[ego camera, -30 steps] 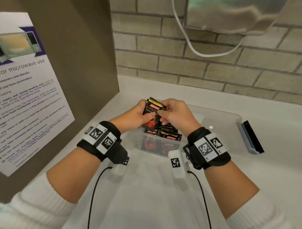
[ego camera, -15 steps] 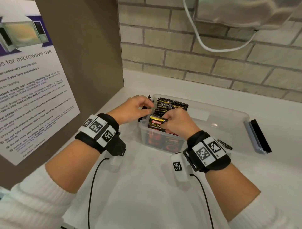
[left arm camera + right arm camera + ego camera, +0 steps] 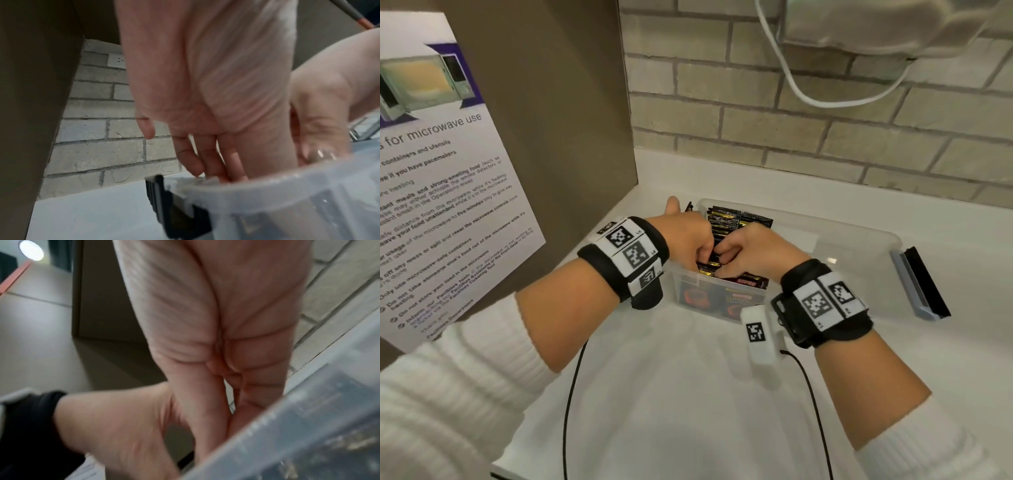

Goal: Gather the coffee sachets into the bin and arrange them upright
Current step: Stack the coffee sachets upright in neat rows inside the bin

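Observation:
A clear plastic bin (image 3: 859, 228) stands on the white counter. At its left end a row of black, gold and red coffee sachets (image 3: 726, 219) stands upright. Both hands reach down into the near-left corner of the bin. My left hand (image 3: 688, 236) has its thumb stuck out, and its fingers (image 3: 207, 162) run fairly straight down behind the bin rim (image 3: 287, 199) against the sachets. My right hand (image 3: 753, 250) brings thumb and fingers (image 3: 207, 410) together among the near sachets, and appears to pinch one. The bin wall (image 3: 308, 426) hides the fingertips of both hands.
A brown cabinet panel with a microwave notice (image 3: 448, 205) closes the left side. The brick wall (image 3: 791, 144) runs close behind the bin, with a white cable (image 3: 825, 101) hanging above. A blue-grey and black latch (image 3: 921, 284) juts from the bin's right end.
A second ago both hands held a sachet above the bin. The right hand then lowered it into the row, and both hands have sunk into the bin's near-left corner.

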### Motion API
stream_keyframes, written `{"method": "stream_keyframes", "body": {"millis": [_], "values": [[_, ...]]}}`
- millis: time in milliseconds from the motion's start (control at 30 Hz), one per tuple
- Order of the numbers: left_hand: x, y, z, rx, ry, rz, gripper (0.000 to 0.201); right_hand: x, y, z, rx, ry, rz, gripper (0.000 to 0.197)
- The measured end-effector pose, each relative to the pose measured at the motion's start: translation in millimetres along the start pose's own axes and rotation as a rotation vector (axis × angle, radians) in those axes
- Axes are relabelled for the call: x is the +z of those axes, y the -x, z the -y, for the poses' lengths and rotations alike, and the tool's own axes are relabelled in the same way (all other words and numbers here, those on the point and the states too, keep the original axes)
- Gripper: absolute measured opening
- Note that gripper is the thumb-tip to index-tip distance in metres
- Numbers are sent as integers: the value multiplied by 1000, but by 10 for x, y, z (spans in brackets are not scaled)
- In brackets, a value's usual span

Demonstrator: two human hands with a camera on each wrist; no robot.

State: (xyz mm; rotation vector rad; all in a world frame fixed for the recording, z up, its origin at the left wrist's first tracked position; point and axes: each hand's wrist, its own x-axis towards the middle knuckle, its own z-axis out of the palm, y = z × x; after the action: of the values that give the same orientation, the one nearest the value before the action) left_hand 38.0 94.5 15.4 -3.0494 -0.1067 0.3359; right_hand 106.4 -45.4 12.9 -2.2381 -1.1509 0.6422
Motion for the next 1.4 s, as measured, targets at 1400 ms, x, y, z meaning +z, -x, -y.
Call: {"method": "stream_keyframes", "body": {"millis": [1400], "values": [[157,-141,63,47,-12,-81,60,-4,109,-369,532,-751,-138,38]]}}
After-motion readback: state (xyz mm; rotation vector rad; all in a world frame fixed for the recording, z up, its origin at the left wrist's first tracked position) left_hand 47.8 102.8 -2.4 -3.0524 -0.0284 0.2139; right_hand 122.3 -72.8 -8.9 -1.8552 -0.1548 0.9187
